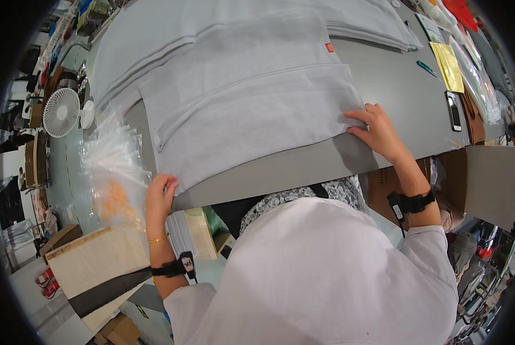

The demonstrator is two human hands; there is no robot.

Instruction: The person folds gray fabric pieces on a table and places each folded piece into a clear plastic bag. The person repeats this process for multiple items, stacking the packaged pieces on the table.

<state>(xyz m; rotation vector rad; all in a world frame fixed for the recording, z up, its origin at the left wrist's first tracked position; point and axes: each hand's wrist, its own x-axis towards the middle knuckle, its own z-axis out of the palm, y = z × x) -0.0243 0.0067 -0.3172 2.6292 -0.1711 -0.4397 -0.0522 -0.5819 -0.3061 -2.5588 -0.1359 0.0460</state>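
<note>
A light grey folded garment [257, 115] lies across the table in front of me, its folded layers forming steps. A small red tag [329, 48] shows at the right edge of the layer farther back. At its near left corner, my left hand [161, 192] is closed, with thumb and fingertips pinching the cloth. My right hand [379, 131] rests at the garment's near right edge. Its thumb and forefinger lie on the cloth with a gap between their tips, and the other fingers are bent beyond the edge.
More light grey cloth [148, 34] is stacked at the back of the grey table [389, 80]. Clear plastic bags [114, 155] hang at the left edge, near a white fan [62, 112]. At right lie a phone [453, 111], a yellow sheet [447, 66] and a green cutter [427, 68]. Cardboard boxes [493, 178] stand below.
</note>
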